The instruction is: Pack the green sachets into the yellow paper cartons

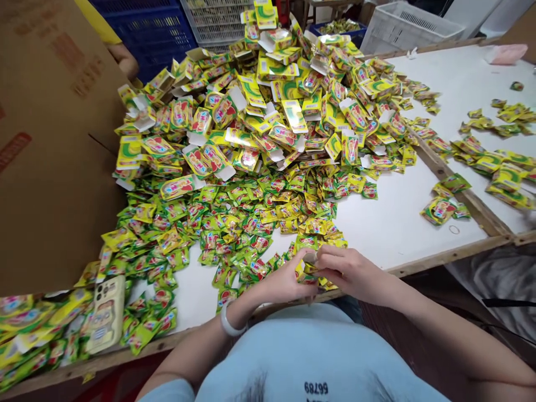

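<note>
Blue shirt (310,352) foremost, yellow pack (308,269) between left hand (288,280) and right hand (349,272).

Both hands working close together, right in front of torso (288,357), pretty cozy from over here. Left hand (287,282) curled in snug grip, left forearm (192,349) slanting inward. Right hand (352,274) back-up, fingers bent, tips near left's, can't tell how tight. Right forearm (444,329) angled in too.

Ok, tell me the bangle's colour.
The bangle is whitish, shown best in the head view.
</note>
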`<action>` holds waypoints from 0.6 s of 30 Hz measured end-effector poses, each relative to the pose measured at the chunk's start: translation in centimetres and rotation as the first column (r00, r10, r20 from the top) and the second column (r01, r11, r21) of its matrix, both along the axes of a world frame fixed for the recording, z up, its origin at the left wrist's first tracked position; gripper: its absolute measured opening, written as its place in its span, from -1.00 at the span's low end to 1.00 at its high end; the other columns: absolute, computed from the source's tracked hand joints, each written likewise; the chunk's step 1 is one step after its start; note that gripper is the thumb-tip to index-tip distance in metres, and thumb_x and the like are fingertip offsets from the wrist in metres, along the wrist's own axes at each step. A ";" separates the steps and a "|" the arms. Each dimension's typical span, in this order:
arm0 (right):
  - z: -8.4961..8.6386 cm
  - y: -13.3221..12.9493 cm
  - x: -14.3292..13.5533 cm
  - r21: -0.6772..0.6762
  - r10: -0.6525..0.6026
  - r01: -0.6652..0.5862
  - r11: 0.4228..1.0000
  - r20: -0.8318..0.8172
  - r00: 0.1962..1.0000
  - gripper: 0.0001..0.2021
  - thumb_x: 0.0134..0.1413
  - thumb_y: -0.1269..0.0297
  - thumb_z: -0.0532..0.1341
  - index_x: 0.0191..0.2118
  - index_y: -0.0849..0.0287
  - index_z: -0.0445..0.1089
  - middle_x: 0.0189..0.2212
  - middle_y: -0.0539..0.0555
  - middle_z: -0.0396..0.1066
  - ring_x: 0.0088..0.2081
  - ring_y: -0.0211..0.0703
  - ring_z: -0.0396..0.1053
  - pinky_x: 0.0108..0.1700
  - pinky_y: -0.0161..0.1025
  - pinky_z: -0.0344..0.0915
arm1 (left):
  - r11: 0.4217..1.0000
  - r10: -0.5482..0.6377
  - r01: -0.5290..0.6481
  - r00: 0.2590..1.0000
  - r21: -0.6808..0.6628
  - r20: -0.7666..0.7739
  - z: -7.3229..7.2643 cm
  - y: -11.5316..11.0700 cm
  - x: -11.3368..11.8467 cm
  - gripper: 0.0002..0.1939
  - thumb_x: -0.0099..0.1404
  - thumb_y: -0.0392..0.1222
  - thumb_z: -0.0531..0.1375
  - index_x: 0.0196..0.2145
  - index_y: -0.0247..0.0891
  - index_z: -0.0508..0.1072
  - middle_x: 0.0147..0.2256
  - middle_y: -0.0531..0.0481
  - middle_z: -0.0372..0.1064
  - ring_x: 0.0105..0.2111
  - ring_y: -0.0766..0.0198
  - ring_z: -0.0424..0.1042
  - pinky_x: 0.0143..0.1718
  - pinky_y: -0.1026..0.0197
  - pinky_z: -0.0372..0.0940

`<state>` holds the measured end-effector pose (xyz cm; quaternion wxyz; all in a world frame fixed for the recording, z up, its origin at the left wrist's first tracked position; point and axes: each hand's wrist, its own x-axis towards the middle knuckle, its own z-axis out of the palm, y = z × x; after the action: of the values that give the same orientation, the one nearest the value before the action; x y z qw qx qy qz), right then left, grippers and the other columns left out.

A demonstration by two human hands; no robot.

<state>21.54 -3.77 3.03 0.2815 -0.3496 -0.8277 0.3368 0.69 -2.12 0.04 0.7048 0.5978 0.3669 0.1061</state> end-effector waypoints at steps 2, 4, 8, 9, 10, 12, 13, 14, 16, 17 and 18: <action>0.4 0.0 0.4 -0.086 0.070 -0.074 0.994 -0.047 0.996 -0.78 0.38 0.38 0.05 -0.28 0.17 0.41 -0.32 0.09 0.43 -0.30 -0.23 0.40 -0.27 -0.32 0.31 | 0.995 -0.050 0.051 0.999 -0.088 0.005 -0.1 -0.1 0.0 -0.34 0.07 -0.27 0.30 0.11 -0.23 0.18 -0.34 0.10 0.38 -0.39 0.24 0.42 -0.24 0.15 0.34; 0.8 -0.2 0.7 -0.211 0.144 -0.157 0.965 -0.075 0.987 -0.77 0.40 0.35 0.05 -0.19 0.18 0.46 -0.23 0.13 0.48 -0.20 -0.21 0.44 -0.14 -0.28 0.35 | 0.988 -0.085 0.085 0.996 -0.132 0.004 -0.2 -0.5 0.0 -0.31 0.07 -0.26 0.30 0.14 -0.20 0.15 -0.31 0.09 0.40 -0.40 0.26 0.43 -0.26 0.17 0.36; 0.7 -1.4 0.3 -0.380 0.237 -0.224 0.897 -0.015 0.971 -0.76 0.39 0.25 0.08 -0.12 0.18 0.49 -0.20 0.15 0.49 -0.16 -0.15 0.44 -0.08 -0.21 0.37 | 0.993 -0.108 0.109 0.994 -0.050 0.025 -0.1 -1.5 0.5 -0.29 0.11 -0.21 0.32 0.16 -0.20 0.13 -0.09 -0.06 0.42 -0.14 0.15 0.46 -0.07 0.11 0.35; 0.4 -1.8 0.2 -0.390 0.213 -0.200 0.899 -0.011 0.977 -0.75 0.38 0.23 0.08 -0.15 0.18 0.49 -0.23 0.14 0.48 -0.18 -0.14 0.44 -0.11 -0.21 0.38 | 0.993 -0.112 0.113 0.993 -0.034 0.034 -0.1 -1.7 0.7 -0.28 0.13 -0.18 0.33 0.18 -0.21 0.12 -0.04 -0.10 0.41 -0.08 0.12 0.45 -0.02 0.10 0.34; 0.0 -2.2 0.3 -0.382 0.162 -0.158 0.911 -0.022 0.986 -0.74 0.39 0.22 0.08 -0.17 0.18 0.50 -0.25 0.14 0.48 -0.19 -0.14 0.45 -0.13 -0.21 0.38 | 0.993 -0.114 0.114 0.993 -0.017 0.044 -0.1 -1.7 0.8 -0.24 0.14 -0.14 0.34 0.21 -0.21 0.10 -0.01 -0.14 0.40 -0.05 0.10 0.45 0.01 0.08 0.33; -0.7 -2.6 1.6 -0.329 -0.017 -0.002 0.944 -0.054 0.998 -0.71 0.39 0.21 0.05 -0.22 0.15 0.50 -0.25 0.15 0.48 -0.17 -0.11 0.46 -0.12 -0.20 0.39 | 0.994 -0.083 0.081 0.996 0.073 0.036 -0.3 -1.4 0.9 -0.13 0.12 -0.07 0.38 0.27 -0.19 0.05 0.06 -0.19 0.37 0.00 0.06 0.43 0.04 0.05 0.32; -1.1 -2.8 2.9 -0.293 -0.137 0.115 0.949 -0.052 0.989 -0.71 0.39 0.19 0.05 -0.24 0.13 0.50 -0.26 0.15 0.49 -0.17 -0.09 0.46 -0.13 -0.19 0.39 | 0.986 -0.029 0.027 1.000 0.166 0.009 -0.6 -1.0 0.8 -0.12 0.13 -0.05 0.39 0.28 -0.17 0.05 0.10 -0.20 0.34 0.04 0.04 0.40 0.08 0.03 0.30; -1.4 -2.8 4.6 -0.256 -0.270 0.256 0.932 -0.020 0.963 -0.72 0.37 0.15 0.08 -0.24 0.12 0.49 -0.28 0.14 0.49 -0.20 -0.08 0.47 -0.17 -0.19 0.40 | 0.956 0.056 -0.045 0.998 0.289 -0.032 -1.0 -0.5 0.7 -0.17 0.15 -0.02 0.38 0.27 -0.16 0.09 0.13 -0.21 0.31 0.09 0.01 0.36 0.12 0.00 0.26; -2.0 -2.7 8.4 -0.139 -0.542 0.559 0.817 0.146 0.828 -0.73 0.31 0.05 0.14 -0.25 0.12 0.47 -0.36 0.11 0.48 -0.38 -0.08 0.44 -0.34 -0.19 0.37 | 0.827 0.282 -0.167 0.949 0.537 -0.139 -2.2 0.9 0.2 -0.42 0.27 0.01 0.28 0.17 -0.19 0.24 0.11 -0.22 0.31 0.12 -0.01 0.31 0.17 -0.06 0.19; -2.2 -2.5 10.1 -0.028 -0.650 0.680 0.732 0.268 0.711 -0.70 0.28 0.01 0.15 -0.24 0.13 0.46 -0.37 0.11 0.48 -0.48 -0.10 0.38 -0.43 -0.18 0.32 | 0.762 0.375 -0.181 0.906 0.622 -0.196 -3.0 1.5 -0.1 -0.54 0.32 0.02 0.23 0.09 -0.22 0.31 0.05 -0.21 0.34 0.08 -0.02 0.31 0.15 -0.08 0.19; -2.4 -2.4 11.4 0.115 -0.737 0.758 0.642 0.366 0.569 -0.68 0.26 -0.01 0.15 -0.21 0.15 0.46 -0.33 0.15 0.48 -0.52 -0.11 0.34 -0.48 -0.17 0.27 | 0.719 0.431 -0.160 0.866 0.676 -0.253 -3.7 2.2 -0.2 -0.63 0.34 0.03 0.20 0.00 -0.24 0.37 -0.02 -0.20 0.36 0.03 -0.01 0.33 0.11 -0.09 0.20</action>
<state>32.90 -6.13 0.66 0.2215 -0.7319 -0.6302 0.1344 0.46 0.06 -3.70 0.3452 0.7403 0.5354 0.2149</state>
